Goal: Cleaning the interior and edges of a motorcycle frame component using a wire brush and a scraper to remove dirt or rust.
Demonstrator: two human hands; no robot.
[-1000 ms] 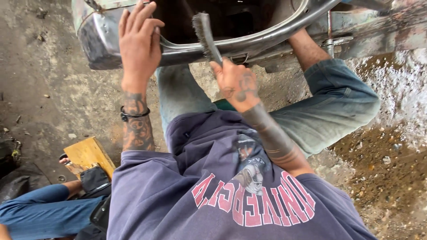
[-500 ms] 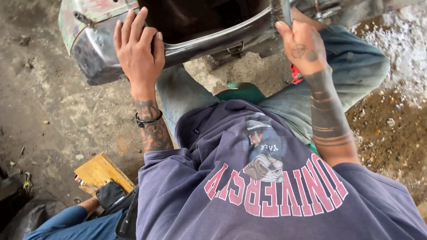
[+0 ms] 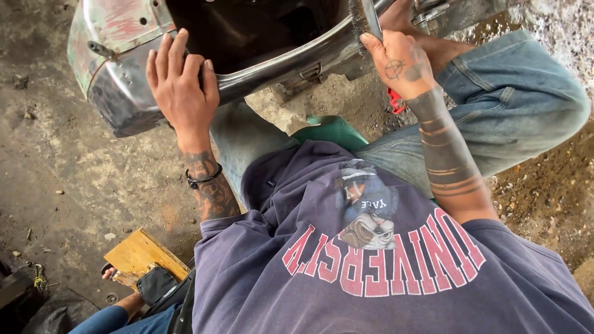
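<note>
Since a moment ago my right hand (image 3: 402, 62), clenched on the wire brush (image 3: 365, 18), sits upper right; left hand (image 3: 179, 86) lies flat on the metal shell (image 3: 117, 80), wooden block (image 3: 139, 256) lower left.

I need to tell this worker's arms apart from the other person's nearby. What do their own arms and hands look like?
Both arms are bare below short purple sleeves, with no gloves. The left hand has a dark cord bracelet at the wrist and dense tattoos along the forearm. The right hand bears a small circled symbol tattoo on its back, and the right forearm carries broad dark tattooed bands.
</note>
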